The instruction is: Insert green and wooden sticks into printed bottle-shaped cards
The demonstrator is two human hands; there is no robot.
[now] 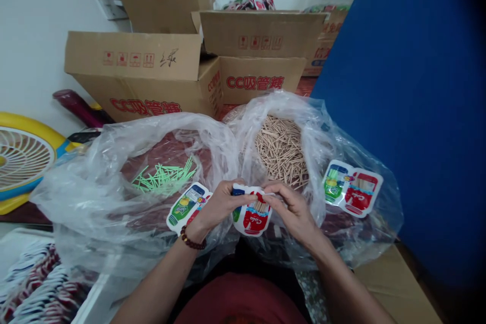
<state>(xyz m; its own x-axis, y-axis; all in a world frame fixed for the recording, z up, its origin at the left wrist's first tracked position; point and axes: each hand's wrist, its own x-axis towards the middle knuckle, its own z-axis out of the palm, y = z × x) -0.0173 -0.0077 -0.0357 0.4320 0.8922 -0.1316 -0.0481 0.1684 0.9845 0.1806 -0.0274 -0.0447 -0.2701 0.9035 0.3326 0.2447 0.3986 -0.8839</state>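
Between my two hands is a candy pouch (253, 218) with a red cola side and a green side, brown sticks showing in its window. My left hand (224, 201) pinches its top left edge, wearing a beaded bracelet at the wrist. With thumb and fingers, my right hand (290, 207) grips the top right edge. A second pouch (186, 205) lies partly behind my left wrist. To the right rests another pouch (353, 187), green and brown sticks visible in it. Brown candy sticks (281, 149) fill one clear bag; green candy sticks (165, 177) lie in the other.
Open cardboard boxes (152, 86) stand at the back against the wall. A blue panel (410, 111) rises on the right. A yellow and blue fan (26, 157) is at the left, above a white bin (94, 293) holding many stacked pouches. Clear plastic (76, 202) drapes the table.
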